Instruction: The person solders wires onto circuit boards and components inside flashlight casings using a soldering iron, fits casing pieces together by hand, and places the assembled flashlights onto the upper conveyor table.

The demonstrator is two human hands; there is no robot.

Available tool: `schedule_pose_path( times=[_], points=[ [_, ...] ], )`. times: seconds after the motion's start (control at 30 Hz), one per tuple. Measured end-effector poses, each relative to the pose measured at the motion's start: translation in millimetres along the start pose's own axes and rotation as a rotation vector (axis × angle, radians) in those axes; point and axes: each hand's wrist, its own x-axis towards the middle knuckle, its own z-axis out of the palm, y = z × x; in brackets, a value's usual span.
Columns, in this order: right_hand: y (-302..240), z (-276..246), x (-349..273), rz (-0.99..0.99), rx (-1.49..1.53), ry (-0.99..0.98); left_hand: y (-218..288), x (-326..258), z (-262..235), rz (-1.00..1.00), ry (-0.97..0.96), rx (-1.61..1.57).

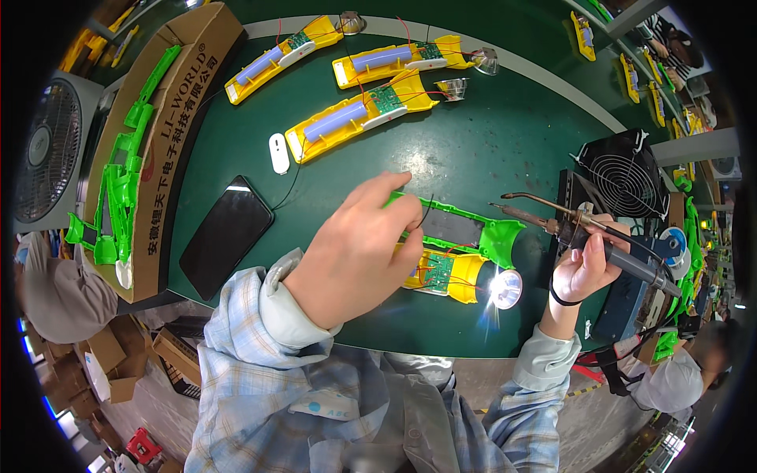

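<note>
Left hand (347,252): fingers over green casing (501,240); grip, cannot tell
Right hand (582,273): clasping soldering iron (569,235), 3 o'clock
Lit yellow lamp (465,277): on bench (520,142), 4 o'clock from view's centre

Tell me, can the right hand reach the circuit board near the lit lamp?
Probably yes: the right hand holds the soldering iron nearby, and the circuit board faces up, largely uncovered.

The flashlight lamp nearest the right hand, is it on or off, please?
On: the lamp shines bright white, with rays spreading around it.
</note>
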Motion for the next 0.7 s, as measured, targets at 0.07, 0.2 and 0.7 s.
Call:
schedule_pose_path(
  times=[0.07,0.2,0.7],
  points=[
    [0,-4,1,0.055,0.05,0.022,3,4,1,0.064,0.012,0.068],
    [2,-7,0,0.033,-0.023,-0.013,9,9,-4,0.065,-0.095,0.005],
    [-5,-6,-6,0.149,0.029,0.022,5,9,-6,-0.103,-0.185,-0.18]
  ],
)
